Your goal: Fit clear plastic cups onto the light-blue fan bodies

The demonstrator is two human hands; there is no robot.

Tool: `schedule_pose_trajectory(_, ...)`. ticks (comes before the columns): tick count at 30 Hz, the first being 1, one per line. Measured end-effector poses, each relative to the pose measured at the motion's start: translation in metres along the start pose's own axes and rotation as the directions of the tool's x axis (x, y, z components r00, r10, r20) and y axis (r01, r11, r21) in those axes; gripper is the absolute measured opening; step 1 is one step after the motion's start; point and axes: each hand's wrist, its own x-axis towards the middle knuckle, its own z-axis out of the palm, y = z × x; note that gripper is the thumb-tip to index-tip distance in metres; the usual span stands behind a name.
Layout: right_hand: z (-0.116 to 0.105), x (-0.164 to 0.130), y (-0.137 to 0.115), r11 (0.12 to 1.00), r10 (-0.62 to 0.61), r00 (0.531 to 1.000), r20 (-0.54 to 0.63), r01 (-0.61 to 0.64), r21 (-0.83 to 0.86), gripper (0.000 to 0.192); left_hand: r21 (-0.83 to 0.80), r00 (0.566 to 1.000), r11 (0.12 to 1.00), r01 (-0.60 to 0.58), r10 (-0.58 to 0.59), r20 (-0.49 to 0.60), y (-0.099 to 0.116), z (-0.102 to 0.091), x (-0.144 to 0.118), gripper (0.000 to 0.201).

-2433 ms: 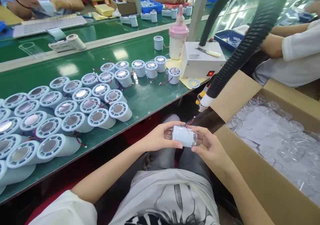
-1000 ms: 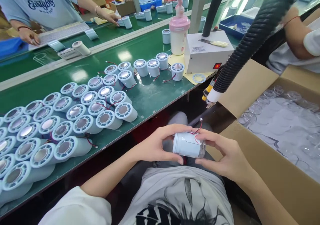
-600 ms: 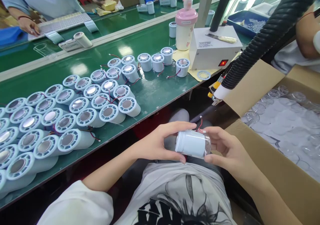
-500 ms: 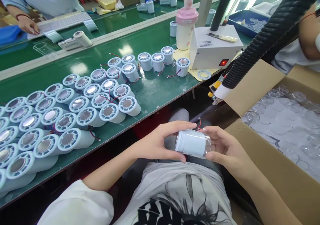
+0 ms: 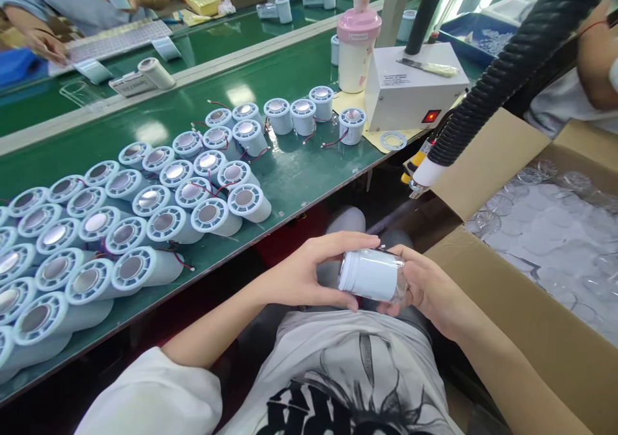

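Over my lap, both hands hold one pale blue plastic cylinder [image 5: 371, 274] lying on its side. My left hand [image 5: 309, 271] wraps its left end, thumb below and fingers over the top. My right hand [image 5: 425, 287] cups its right end, where a clear cap sits. Thin red and black wires poke out at the top between my fingertips. Many alike cylinders [image 5: 145, 210] with vented ends and metal discs lie in rows on the green belt [image 5: 290, 184] to my left.
A cardboard box [image 5: 512, 319] of clear plastic caps stands at my right. A black ribbed hose [image 5: 492, 81] hangs over its flap. A white control box [image 5: 410, 94] with a red light and a pink-lidded bottle [image 5: 356, 49] stand on the belt. Other people work across and at right.
My right hand has closed further round the cylinder's capped end and the wires are tucked in under my fingers. The view shifted a little; the cylinder stays over my lap.
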Motion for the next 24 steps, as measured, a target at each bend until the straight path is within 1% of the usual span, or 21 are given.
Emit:
schedule_pose_trajectory(8,0.002,0.003,0.0,0.982,0.151,0.987,0.05,-0.155,0.106,0.055,0.021,1.0,1.0,-0.022,0.022,-0.001,-0.001,0.0,0.0,0.085)
schedule_pose_trajectory(11,0.003,0.003,0.0,0.964,0.227,0.972,0.064,-0.233,0.127,0.06,0.023,0.999,0.998,-0.05,0.049,0.013,-0.002,-0.001,0.0,0.083)
schedule_pose_trajectory(13,0.003,0.003,0.0,0.951,0.266,0.959,0.098,-0.278,0.138,0.061,0.027,0.998,0.998,-0.061,0.061,0.016,-0.002,0.0,0.0,0.082)
schedule_pose_trajectory(15,0.004,0.002,0.0,0.944,0.283,0.952,0.119,-0.299,0.139,0.063,0.03,0.999,0.998,-0.052,0.052,0.008,-0.001,0.002,-0.001,0.077)
schedule_pose_trajectory(17,0.004,0.0,0.002,0.956,0.266,0.958,0.106,-0.276,0.096,0.066,0.001,1.0,1.0,-0.013,0.013,-0.012,0.001,0.004,-0.002,0.072)
schedule_pose_trajectory(18,0.003,0.0,0.003,0.97,0.237,0.968,0.088,-0.241,0.042,0.067,-0.024,0.999,0.999,0.021,-0.021,-0.026,0.003,0.005,-0.002,0.07)
schedule_pose_trajectory(19,0.002,-0.001,0.004,0.983,0.179,0.983,0.041,-0.178,-0.038,0.064,-0.05,0.997,0.997,0.061,-0.063,-0.041,0.005,0.007,-0.003,0.069)
schedule_pose_trajectory(20,0.0,-0.002,0.006,0.985,0.083,0.996,-0.022,-0.085,-0.149,0.058,-0.076,0.993,0.992,0.102,-0.107,-0.056,0.007,0.008,-0.003,0.068)
schedule_pose_trajectory(21,-0.002,-0.003,0.007,0.958,-0.061,0.995,-0.081,0.035,-0.285,0.046,-0.1,0.986,0.984,0.144,-0.151,-0.067,0.009,0.009,-0.004,0.067)
schedule_pose_trajectory(22,-0.004,-0.003,0.008,0.885,-0.238,0.966,-0.106,0.17,-0.434,0.031,-0.122,0.979,0.976,0.182,-0.192,-0.074,0.01,0.01,-0.004,0.066)
schedule_pose_trajectory(23,-0.006,-0.004,0.009,0.762,-0.415,0.907,-0.069,0.305,-0.571,0.023,-0.144,0.971,0.966,0.215,-0.227,-0.074,0.012,0.011,-0.004,0.064)
schedule_pose_trajectory(24,-0.008,-0.004,0.01,0.603,-0.559,0.828,0.031,0.432,-0.671,0.035,-0.168,0.964,0.956,0.241,-0.256,-0.073,0.013,0.012,-0.004,0.063)
